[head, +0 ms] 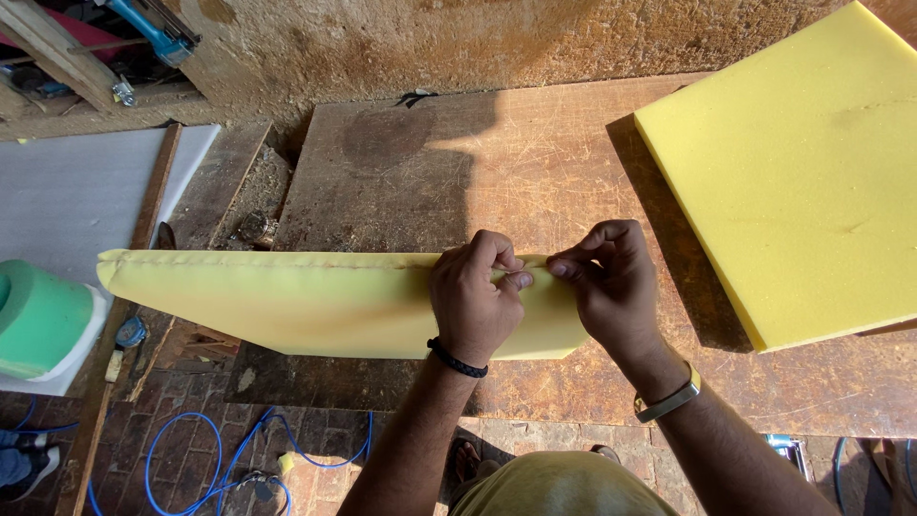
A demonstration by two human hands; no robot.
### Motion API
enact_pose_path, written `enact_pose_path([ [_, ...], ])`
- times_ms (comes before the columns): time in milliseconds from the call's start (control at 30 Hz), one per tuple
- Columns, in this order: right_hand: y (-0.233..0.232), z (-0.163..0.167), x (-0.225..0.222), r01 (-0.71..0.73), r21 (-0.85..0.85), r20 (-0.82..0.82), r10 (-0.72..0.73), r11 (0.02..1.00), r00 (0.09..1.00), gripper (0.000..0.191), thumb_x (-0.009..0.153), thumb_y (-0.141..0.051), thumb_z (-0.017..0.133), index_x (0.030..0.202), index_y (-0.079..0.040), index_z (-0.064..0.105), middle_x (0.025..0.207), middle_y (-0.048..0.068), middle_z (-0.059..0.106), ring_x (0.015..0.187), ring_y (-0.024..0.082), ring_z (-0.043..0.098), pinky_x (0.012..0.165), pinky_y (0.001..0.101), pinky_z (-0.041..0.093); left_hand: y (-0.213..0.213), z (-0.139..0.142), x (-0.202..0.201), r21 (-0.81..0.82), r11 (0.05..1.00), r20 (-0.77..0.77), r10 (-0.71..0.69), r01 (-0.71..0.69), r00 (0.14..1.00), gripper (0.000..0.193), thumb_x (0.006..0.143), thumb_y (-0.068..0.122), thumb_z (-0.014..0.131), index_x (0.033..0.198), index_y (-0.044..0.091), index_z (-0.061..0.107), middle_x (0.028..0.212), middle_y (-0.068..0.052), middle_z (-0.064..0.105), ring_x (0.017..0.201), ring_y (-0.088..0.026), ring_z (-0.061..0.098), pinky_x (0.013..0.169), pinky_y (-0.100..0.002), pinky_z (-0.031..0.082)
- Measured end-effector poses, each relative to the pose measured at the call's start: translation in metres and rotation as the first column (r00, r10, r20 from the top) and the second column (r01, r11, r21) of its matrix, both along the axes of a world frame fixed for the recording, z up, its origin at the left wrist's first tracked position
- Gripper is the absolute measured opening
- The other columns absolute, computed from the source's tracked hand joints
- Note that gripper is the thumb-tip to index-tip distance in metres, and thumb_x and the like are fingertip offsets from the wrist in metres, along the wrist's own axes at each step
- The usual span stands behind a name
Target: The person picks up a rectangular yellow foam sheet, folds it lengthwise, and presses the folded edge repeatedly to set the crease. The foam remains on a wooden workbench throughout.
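Scratched wooden bench (535, 162) against a rough plaster wall (458, 38), brick floor below. Across the bench's near edge, a long folded yellow foam piece (287, 301), overhanging to the left. Left hand (473, 301) and right hand (611, 282) close together on its top seam, fingers pinched shut on the edge. Thick yellow foam slab (802, 182) at right; green foam roll (38, 320) at left; blue hose (210, 459) on the floor.

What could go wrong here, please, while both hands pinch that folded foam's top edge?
The left hand and right hand grip only one spot of the folded yellow foam; its unsupported left end overhangs the wooden table and might sag or spring open. The blue hose on the floor could trip someone.
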State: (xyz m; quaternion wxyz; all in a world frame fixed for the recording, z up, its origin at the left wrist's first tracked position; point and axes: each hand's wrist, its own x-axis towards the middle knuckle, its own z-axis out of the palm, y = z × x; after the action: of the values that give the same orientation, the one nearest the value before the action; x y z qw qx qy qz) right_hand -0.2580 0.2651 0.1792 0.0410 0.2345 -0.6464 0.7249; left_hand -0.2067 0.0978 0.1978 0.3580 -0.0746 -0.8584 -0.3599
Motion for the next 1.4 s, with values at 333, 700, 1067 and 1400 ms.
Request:
enact_pose_path([
  [333, -0.006, 0.041, 0.013, 0.098, 0.53, -0.164, -0.011, 0.842, 0.986, 0.053, 0.088, -0.001, 0.076, 0.13, -0.007, 0.045, 0.106, 0.013, 0.079, 0.095, 0.021, 0.078, 0.081, 0.0364, 0.067, -0.017, 0.018, 0.002, 0.076, 0.996, 0.303, -0.07, 0.049, 0.95, 0.054, 0.081, 0.013, 0.087, 0.124, 0.008, 0.055, 0.094, -0.007, 0.081, 0.085, -0.019, 0.081, 0.065, -0.03, 0.063],
  [700, -0.013, 0.049, 0.014, 0.051, 0.568, -0.103, 0.009, 0.821, 0.995, 0.049, 0.086, 0.003, 0.072, 0.125, -0.007, 0.044, 0.098, 0.011, 0.079, 0.093, 0.021, 0.08, 0.085, 0.0325, 0.068, -0.059, 0.025, 0.027, -0.03, 0.995, 0.231, -0.086, 0.096, 0.969, 0.059, 0.084, 0.016, 0.082, 0.134, 0.006, 0.053, 0.112, -0.01, 0.078, 0.105, -0.023, 0.078, 0.089, -0.033, 0.063],
  [1067, -0.059, 0.048, 0.02, 0.293, 0.627, -0.485, 0.067, 0.722, 0.872, 0.03, 0.096, -0.007, 0.068, 0.121, -0.011, 0.052, 0.093, 0.003, 0.077, 0.089, 0.021, 0.077, 0.074, 0.0368, 0.063, -0.053, 0.0, 0.012, -0.147, 0.987, 0.064, 0.078, -0.068, 0.995, 0.023, 0.081, -0.008, 0.074, 0.087, 0.008, 0.059, 0.073, -0.005, 0.07, 0.073, -0.023, 0.072, 0.073, -0.041, 0.055],
  [1400, -0.062, 0.057, 0.013, 0.251, 0.569, -0.514, 0.101, 0.783, 0.852, 0.035, 0.086, -0.006, 0.069, 0.116, -0.005, 0.051, 0.087, 0.006, 0.072, 0.085, 0.023, 0.074, 0.074, 0.0387, 0.06, -0.088, 0.019, 0.019, -0.052, 0.999, 0.078, 0.004, 0.0, 0.997, 0.039, 0.085, 0.004, 0.08, 0.114, 0.004, 0.054, 0.092, -0.004, 0.078, 0.093, -0.022, 0.077, 0.086, -0.039, 0.057],
])
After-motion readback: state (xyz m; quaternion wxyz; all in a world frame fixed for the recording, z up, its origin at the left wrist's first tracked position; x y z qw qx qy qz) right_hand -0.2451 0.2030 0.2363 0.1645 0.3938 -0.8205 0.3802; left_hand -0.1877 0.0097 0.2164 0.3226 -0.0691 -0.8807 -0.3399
